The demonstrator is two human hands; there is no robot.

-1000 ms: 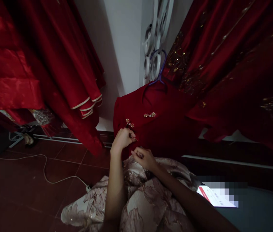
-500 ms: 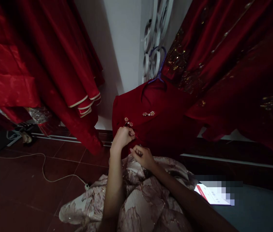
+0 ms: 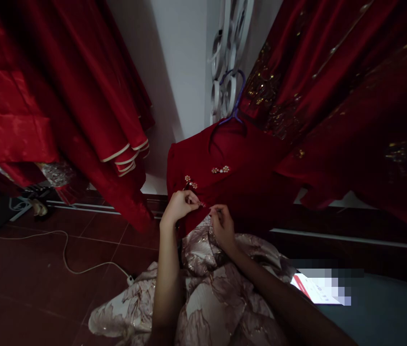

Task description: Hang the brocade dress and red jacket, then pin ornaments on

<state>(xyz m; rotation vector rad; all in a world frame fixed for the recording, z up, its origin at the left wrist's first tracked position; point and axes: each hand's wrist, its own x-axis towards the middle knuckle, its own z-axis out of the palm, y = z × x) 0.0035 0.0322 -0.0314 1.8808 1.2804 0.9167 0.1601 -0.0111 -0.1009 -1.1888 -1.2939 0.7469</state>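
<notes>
The red jacket (image 3: 232, 158) hangs from a purple hanger (image 3: 237, 103) by the wall, its lower edge meeting floral fabric (image 3: 203, 298) on the lap. The left hand (image 3: 178, 206) and right hand (image 3: 222, 227) meet just below the pearl clasp (image 3: 191, 182) — each grip pinched on the jacket's front edge. It looks like a fastening being worked, which calls for fine fingertip alignment.

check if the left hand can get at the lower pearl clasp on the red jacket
Probably yes: the left hand pinches the red jacket just below the lower pearl clasp, and nothing lies between them.
</notes>
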